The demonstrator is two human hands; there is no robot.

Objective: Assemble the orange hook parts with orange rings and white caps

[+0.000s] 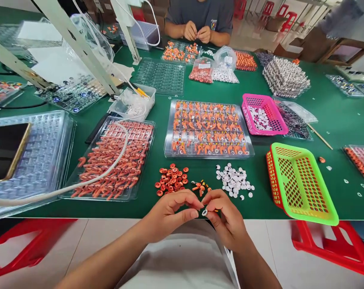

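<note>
My right hand [225, 218] pinches a small part with a white ring [204, 212] at its end; a bit of yellow shows between the fingers. My left hand [176, 208] is curled with thumb and index fingertips close together, right beside that ring. Whatever those left fingers may hold is hidden. Just beyond my hands lies a little cluster of orange and yellow parts [201, 186]. To its left is a pile of orange-red round caps [171, 179], and to its right a pile of white discs with black spots [235, 180].
Behind the piles sits a clear tray of orange parts [207, 154]. A pink basket [280, 125] and a green basket [329, 212] stand right. Leftward are a tray of reddish parts [110, 160], a pale hose [122, 154] and a phone [7, 150]. A person [200, 18] works opposite.
</note>
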